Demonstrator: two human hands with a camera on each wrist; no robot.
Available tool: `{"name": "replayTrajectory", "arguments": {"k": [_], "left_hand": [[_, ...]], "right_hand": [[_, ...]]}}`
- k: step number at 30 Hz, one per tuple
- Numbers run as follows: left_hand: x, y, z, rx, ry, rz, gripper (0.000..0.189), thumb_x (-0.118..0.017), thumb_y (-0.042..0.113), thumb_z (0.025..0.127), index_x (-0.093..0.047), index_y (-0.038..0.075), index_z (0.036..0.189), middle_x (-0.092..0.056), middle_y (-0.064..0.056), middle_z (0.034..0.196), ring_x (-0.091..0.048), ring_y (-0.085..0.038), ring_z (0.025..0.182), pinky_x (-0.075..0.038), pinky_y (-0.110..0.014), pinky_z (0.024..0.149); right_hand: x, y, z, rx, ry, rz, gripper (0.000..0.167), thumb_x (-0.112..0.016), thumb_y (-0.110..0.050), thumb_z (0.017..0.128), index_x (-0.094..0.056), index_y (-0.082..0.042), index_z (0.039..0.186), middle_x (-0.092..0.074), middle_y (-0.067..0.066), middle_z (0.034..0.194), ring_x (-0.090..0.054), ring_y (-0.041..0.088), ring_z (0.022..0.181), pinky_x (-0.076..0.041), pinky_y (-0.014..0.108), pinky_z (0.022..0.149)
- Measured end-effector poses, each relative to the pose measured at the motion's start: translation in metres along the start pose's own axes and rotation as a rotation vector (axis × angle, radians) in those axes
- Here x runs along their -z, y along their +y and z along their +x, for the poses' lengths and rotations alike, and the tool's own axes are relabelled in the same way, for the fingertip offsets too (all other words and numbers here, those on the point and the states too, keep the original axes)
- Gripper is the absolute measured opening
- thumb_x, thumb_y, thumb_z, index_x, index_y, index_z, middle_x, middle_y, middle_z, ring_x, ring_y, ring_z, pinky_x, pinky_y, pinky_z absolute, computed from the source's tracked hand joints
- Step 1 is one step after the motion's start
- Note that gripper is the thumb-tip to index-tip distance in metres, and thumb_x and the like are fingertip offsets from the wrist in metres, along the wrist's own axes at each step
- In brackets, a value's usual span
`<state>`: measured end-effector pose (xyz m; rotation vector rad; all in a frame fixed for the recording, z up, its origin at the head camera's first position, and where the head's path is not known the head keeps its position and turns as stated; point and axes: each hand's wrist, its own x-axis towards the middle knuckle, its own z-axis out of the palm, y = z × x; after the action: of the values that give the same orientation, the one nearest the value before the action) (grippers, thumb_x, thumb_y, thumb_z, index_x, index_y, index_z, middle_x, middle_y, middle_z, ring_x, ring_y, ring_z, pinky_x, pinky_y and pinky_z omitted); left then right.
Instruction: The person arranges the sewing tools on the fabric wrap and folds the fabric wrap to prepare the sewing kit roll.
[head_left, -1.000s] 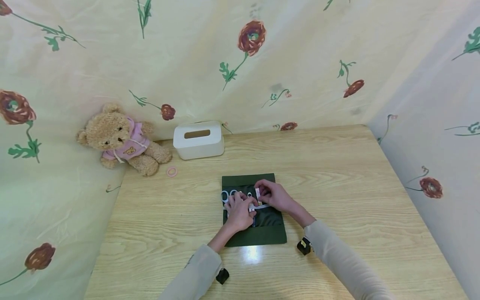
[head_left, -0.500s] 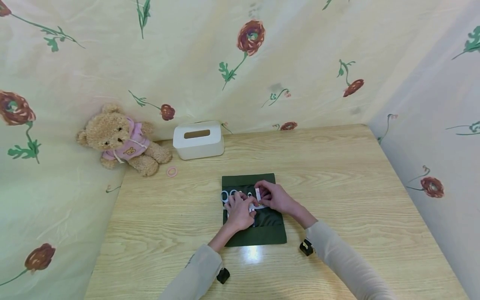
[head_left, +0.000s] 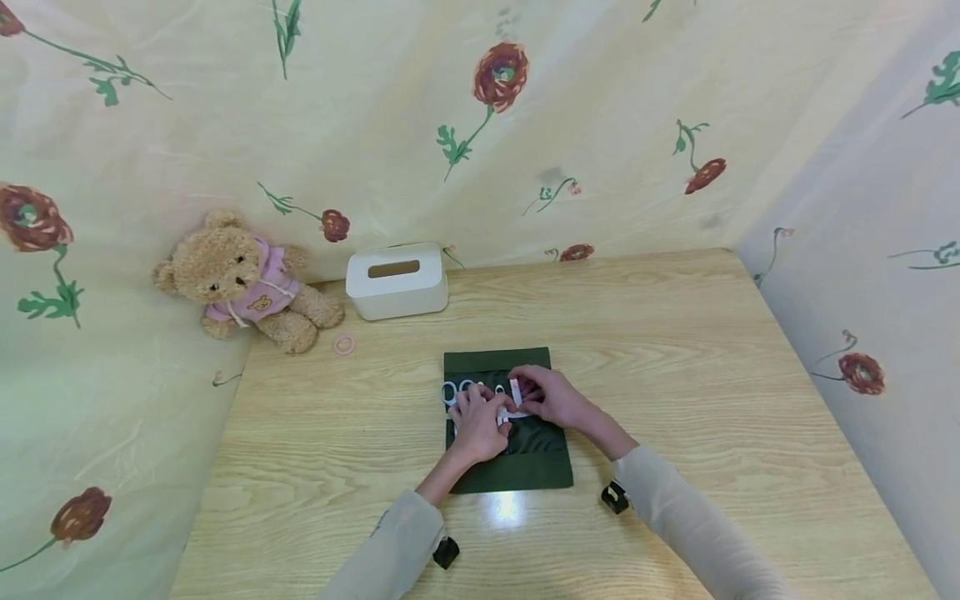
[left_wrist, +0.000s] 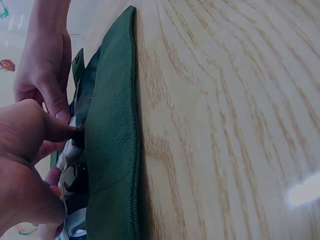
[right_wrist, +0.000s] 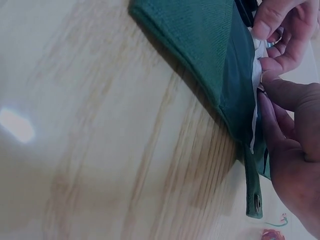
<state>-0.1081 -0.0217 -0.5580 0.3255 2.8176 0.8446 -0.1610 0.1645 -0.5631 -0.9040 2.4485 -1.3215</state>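
A dark green fabric tool pouch [head_left: 517,475] lies unfolded on the table, with a white elastic band [right_wrist: 256,75] across its middle. Pale blue-handled scissors [head_left: 449,393] are tucked at its left side. My left hand [head_left: 480,423] rests over the middle of the pouch, its thumb and fingers pinching the elastic band. Just to the right, my right hand [head_left: 553,397] pinches a slim white flat piece [head_left: 515,392] at the band; its kind is unclear. Another white-topped item [head_left: 500,389] stands between the hands. Fingers hide the lower ends of these items.
A white tissue box [head_left: 397,282] stands at the back of the wooden table [head_left: 675,350]. Left of it a teddy bear [head_left: 247,279] in a pink hoodie leans on the wall. A pink ring [head_left: 344,344] lies near the bear's feet. In the right wrist view a snap strap [right_wrist: 254,192] hangs off the pouch.
My right hand has shifted slightly toward me, and the white piece sits a little lower at the band. My left hand stays in place.
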Motion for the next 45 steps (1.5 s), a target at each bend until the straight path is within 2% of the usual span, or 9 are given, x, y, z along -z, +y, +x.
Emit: {"name": "replayTrajectory", "arguments": {"k": [13, 23, 35, 45], "left_hand": [[-0.0012, -0.0005, 0.0009, -0.007, 0.015, 0.010, 0.019, -0.072, 0.011, 0.086, -0.063, 0.023, 0.098, -0.040, -0.010, 0.115, -0.031, -0.039, 0.112, -0.025, -0.059, 0.090], [-0.0013, 0.0000, 0.0011, -0.015, 0.019, 0.009, 0.020, -0.072, 0.009, 0.085, -0.063, 0.021, 0.098, -0.039, -0.010, 0.113, -0.031, -0.038, 0.110, -0.025, -0.057, 0.089], [0.0006, 0.0018, -0.0003, -0.015, 0.010, 0.001, 0.018, -0.072, 0.009, 0.086, -0.062, 0.020, 0.096, -0.040, -0.011, 0.113, -0.031, -0.040, 0.111, -0.025, -0.058, 0.089], [0.0010, 0.0024, -0.0009, -0.010, 0.008, -0.014, 0.019, -0.072, 0.007, 0.087, -0.062, 0.021, 0.095, -0.040, -0.010, 0.112, -0.031, -0.040, 0.110, -0.025, -0.058, 0.088]], "right_hand": [[0.0054, -0.0028, -0.0010, -0.003, -0.033, -0.013, 0.042, -0.065, 0.013, 0.088, -0.054, 0.009, 0.129, -0.062, 0.015, 0.105, -0.063, 0.027, 0.092, -0.054, 0.040, 0.079], [0.0042, -0.0009, -0.0015, 0.001, -0.031, -0.061, 0.034, -0.070, 0.011, 0.085, -0.061, 0.005, 0.118, -0.062, 0.011, 0.098, -0.061, 0.020, 0.086, -0.053, 0.034, 0.075], [0.0054, -0.0032, -0.0050, 0.054, -0.023, -0.102, 0.028, -0.066, 0.009, 0.089, -0.063, 0.006, 0.116, -0.061, 0.013, 0.098, -0.061, 0.023, 0.086, -0.052, 0.035, 0.075], [0.0038, -0.0041, -0.0054, 0.028, -0.037, -0.133, 0.029, -0.068, 0.007, 0.089, -0.064, 0.004, 0.117, -0.058, 0.011, 0.099, -0.059, 0.021, 0.086, -0.052, 0.034, 0.075]]}}
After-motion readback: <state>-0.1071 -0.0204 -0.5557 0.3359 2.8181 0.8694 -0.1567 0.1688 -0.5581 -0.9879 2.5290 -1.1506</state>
